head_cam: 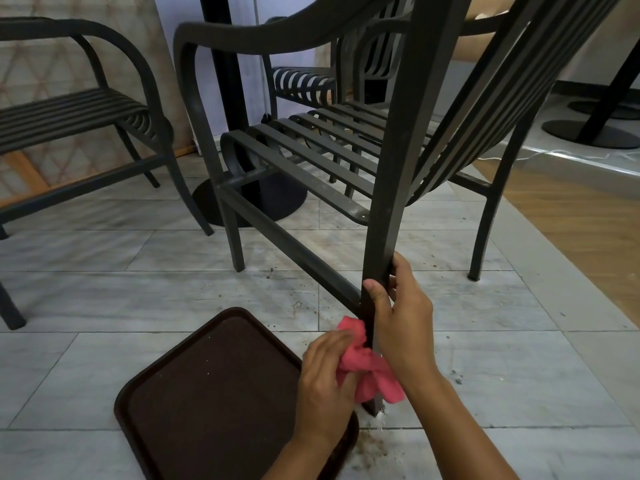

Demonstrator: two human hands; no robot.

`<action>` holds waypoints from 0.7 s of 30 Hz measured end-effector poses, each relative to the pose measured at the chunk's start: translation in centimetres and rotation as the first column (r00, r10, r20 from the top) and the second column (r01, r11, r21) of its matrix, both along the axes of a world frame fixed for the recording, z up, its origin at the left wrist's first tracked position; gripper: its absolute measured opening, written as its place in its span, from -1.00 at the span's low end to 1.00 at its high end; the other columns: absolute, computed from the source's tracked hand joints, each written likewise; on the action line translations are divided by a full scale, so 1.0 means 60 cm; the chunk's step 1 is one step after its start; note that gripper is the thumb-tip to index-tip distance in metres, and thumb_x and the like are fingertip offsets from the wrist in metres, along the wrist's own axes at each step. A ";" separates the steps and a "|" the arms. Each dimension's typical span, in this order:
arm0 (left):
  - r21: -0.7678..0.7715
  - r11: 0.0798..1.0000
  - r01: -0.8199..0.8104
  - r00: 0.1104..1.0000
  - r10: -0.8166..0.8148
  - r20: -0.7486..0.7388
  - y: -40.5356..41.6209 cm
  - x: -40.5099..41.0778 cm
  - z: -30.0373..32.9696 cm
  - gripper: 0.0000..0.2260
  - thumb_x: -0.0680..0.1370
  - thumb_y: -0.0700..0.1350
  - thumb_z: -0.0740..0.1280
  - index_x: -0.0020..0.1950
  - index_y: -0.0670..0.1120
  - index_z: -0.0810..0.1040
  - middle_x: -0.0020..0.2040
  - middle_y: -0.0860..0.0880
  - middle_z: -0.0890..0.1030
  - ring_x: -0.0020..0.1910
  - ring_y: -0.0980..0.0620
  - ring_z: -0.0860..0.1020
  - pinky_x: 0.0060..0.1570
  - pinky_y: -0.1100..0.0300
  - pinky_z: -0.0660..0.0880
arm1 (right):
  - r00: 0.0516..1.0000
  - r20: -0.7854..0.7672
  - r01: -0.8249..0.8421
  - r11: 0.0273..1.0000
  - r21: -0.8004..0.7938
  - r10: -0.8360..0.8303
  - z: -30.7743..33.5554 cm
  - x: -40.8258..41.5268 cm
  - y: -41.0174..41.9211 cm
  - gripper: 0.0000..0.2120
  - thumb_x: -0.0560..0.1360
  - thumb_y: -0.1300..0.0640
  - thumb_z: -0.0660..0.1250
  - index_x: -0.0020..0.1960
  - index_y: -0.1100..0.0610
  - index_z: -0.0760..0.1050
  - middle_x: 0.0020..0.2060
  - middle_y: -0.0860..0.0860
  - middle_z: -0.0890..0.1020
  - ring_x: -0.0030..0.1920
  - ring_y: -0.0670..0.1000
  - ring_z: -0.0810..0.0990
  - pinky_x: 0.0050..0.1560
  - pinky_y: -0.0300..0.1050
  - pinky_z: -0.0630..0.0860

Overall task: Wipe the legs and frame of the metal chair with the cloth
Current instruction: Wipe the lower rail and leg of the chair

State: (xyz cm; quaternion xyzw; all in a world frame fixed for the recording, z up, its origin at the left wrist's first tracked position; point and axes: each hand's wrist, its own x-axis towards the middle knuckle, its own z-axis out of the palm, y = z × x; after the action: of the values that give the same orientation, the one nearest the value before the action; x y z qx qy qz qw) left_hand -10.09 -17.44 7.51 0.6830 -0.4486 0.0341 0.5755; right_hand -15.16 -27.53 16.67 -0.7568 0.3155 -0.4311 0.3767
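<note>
Left hand grip: the left hand (323, 382) is bunched around the pink cloth (367, 367), fingers curled and pressing it against the lower part of the near leg (384, 216).
Right hand grip: the right hand (401, 313) wraps the same leg just above the cloth, thumb across the front face and fingers around the back, steadying it.
Cloth: crumpled, wrapped partly round the leg close to its foot.
Chair: the dark metal chair (311, 161) stands upright on the tiled floor (138, 299), the near leg closest to the camera.
Done so far: cannot be judged for certain; the slats and side rail (294, 247) show pale specks and dust.
Left to do: likely the other three legs, the rails, the armrests and the seat frame.
Nearby: a brown tray (214, 393) lies on the floor beside the left hand; grit is scattered round the leg's foot.
</note>
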 end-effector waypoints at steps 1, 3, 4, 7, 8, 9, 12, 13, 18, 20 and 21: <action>-0.009 1.000 -0.027 1.000 0.027 0.005 0.002 0.006 0.001 -0.66 0.47 -0.04 0.36 0.23 0.02 0.49 0.21 0.18 0.51 0.26 0.18 0.42 0.27 0.28 0.35 | 1.000 0.004 0.001 1.000 0.000 -0.001 0.000 0.000 0.000 -0.62 0.53 0.17 0.28 0.33 0.03 0.35 -0.10 -0.33 0.46 -0.07 -0.50 0.43 -0.13 -0.62 0.34; -0.020 0.998 -0.060 0.998 0.060 -0.005 0.006 0.018 0.006 -0.65 0.47 -0.06 0.35 0.26 0.00 0.49 0.23 0.11 0.52 0.28 0.16 0.40 0.30 0.25 0.33 | 1.000 0.016 0.004 1.000 -0.009 -0.003 0.000 0.001 -0.001 -0.63 0.53 0.18 0.29 0.32 0.03 0.36 -0.11 -0.36 0.46 -0.08 -0.50 0.44 -0.13 -0.62 0.34; -0.026 0.997 -0.066 0.998 0.066 -0.007 0.006 0.025 0.010 -0.63 0.47 -0.07 0.35 0.27 0.01 0.47 0.24 0.09 0.52 0.29 0.15 0.40 0.32 0.26 0.32 | 1.000 0.022 0.004 1.000 -0.014 -0.003 0.000 0.001 -0.001 -0.64 0.53 0.18 0.29 0.31 0.02 0.37 -0.11 -0.39 0.45 -0.08 -0.50 0.44 -0.13 -0.62 0.34; -0.037 0.997 -0.063 0.998 0.063 -0.006 0.002 0.043 0.028 -0.54 0.47 -0.18 0.40 0.32 0.10 0.41 0.30 0.18 0.46 0.33 0.16 0.37 0.32 0.32 0.28 | 1.000 0.029 0.000 1.000 -0.019 0.001 0.000 -0.001 0.000 -0.66 0.54 0.18 0.28 0.29 -0.01 0.38 -0.12 -0.40 0.46 -0.06 -0.47 0.45 -0.14 -0.59 0.36; -0.038 0.998 -0.051 0.999 0.050 -0.013 -0.003 0.049 0.036 -0.53 0.47 -0.20 0.40 0.32 0.11 0.41 0.31 0.20 0.44 0.34 0.15 0.37 0.33 0.31 0.29 | 1.000 0.029 -0.002 1.000 -0.017 0.003 0.000 -0.002 0.000 -0.66 0.54 0.19 0.28 0.28 -0.02 0.38 -0.13 -0.40 0.47 -0.06 -0.45 0.46 -0.14 -0.58 0.37; -0.036 0.999 -0.029 0.999 0.028 -0.020 -0.009 0.053 0.045 -0.54 0.48 -0.20 0.39 0.32 0.11 0.41 0.32 0.20 0.44 0.35 0.13 0.36 0.33 0.29 0.29 | 1.000 0.030 -0.005 1.000 -0.012 0.005 0.002 -0.002 0.000 -0.67 0.54 0.20 0.27 0.26 -0.04 0.39 -0.13 -0.39 0.49 -0.06 -0.44 0.47 -0.14 -0.57 0.38; 0.011 0.997 0.078 0.997 -0.078 -0.029 -0.032 0.060 0.075 -0.52 0.49 -0.18 0.32 0.32 0.24 0.36 0.33 0.26 0.41 0.38 0.17 0.32 0.36 0.30 0.25 | 0.999 0.041 -0.012 1.000 0.005 0.012 0.010 -0.004 0.003 -0.63 0.53 0.24 0.27 0.16 -0.19 0.37 -0.17 -0.38 0.52 -0.07 -0.43 0.50 -0.16 -0.58 0.38; 0.035 0.992 0.122 0.992 -0.121 -0.034 -0.040 0.062 0.084 -0.50 0.49 -0.19 0.30 0.31 0.28 0.35 0.33 0.29 0.40 0.38 0.19 0.31 0.36 0.31 0.24 | 0.999 0.043 -0.018 1.000 0.012 0.017 0.013 -0.006 0.004 -0.59 0.54 0.24 0.26 0.12 -0.27 0.34 -0.19 -0.39 0.53 -0.07 -0.42 0.50 -0.17 -0.58 0.37; 0.219 0.924 0.313 0.948 -0.289 -0.136 -0.052 0.089 0.097 -0.49 0.51 -0.16 0.33 0.20 0.43 0.29 0.21 0.28 0.44 0.27 0.22 0.38 0.28 0.17 0.38 | 0.999 0.026 -0.036 0.999 0.018 0.035 0.018 -0.011 0.004 -0.57 0.55 0.23 0.24 0.07 -0.34 0.31 -0.21 -0.38 0.53 -0.08 -0.43 0.50 -0.19 -0.59 0.36; 0.305 0.879 0.366 0.930 -0.331 -0.160 -0.053 0.102 0.099 -0.52 0.49 -0.09 0.36 0.15 0.44 0.25 0.19 0.26 0.43 0.25 0.21 0.38 0.26 0.14 0.39 | 0.999 0.026 -0.031 0.999 0.016 0.030 0.017 -0.010 0.004 -0.61 0.55 0.23 0.25 0.11 -0.27 0.30 -0.19 -0.36 0.51 -0.08 -0.45 0.48 -0.19 -0.60 0.36; 0.342 0.862 0.375 0.927 -0.340 -0.159 -0.054 0.106 0.100 -0.55 0.48 -0.06 0.36 0.12 0.43 0.25 0.17 0.23 0.43 0.23 0.20 0.39 0.24 0.12 0.41 | 0.999 0.025 -0.029 0.999 0.018 0.028 0.016 -0.009 0.004 -0.63 0.55 0.23 0.24 0.13 -0.23 0.30 -0.18 -0.35 0.51 -0.08 -0.45 0.48 -0.19 -0.59 0.36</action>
State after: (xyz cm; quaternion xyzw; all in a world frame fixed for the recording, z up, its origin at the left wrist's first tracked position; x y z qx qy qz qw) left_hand -3.74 -20.68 13.52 0.6839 -0.5385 -0.1893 0.4543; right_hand -15.68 -27.28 17.60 -0.7523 0.3039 -0.4323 0.3935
